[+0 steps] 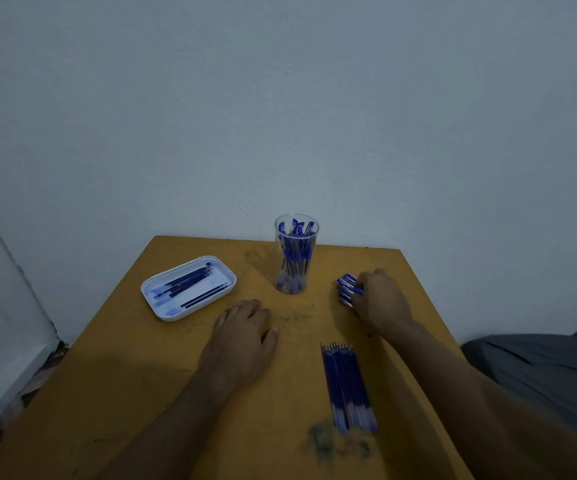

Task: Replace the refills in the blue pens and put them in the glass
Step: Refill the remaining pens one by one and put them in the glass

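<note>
The right hand (382, 301) rests on a cluster of blue pens (347, 289) lying on the worktop (141, 393) to the right of the glass (295, 254). Its fingers are curled over the pens; whether the grip has closed on one pen or several cannot be told. The left hand (245, 327) lies flat on the worktop, fingers relaxed, holding nothing.

Hazards, as judged from this position:
- Lifting one pen from the cluster may roll its neighbours toward the right worktop edge, which is near.
- The glass is tall and narrow and already well filled; a forearm sweep or a forced insertion could tip it.
- The row of new refills (347, 386) lies just beside the right forearm (a small drag of the arm would scatter it).

Containers:
- Glass: many blue pens standing upright, caps near the rim.
- White tray (162, 282), left of the glass: several dark refills lying lengthwise, probably the spent ones
</note>
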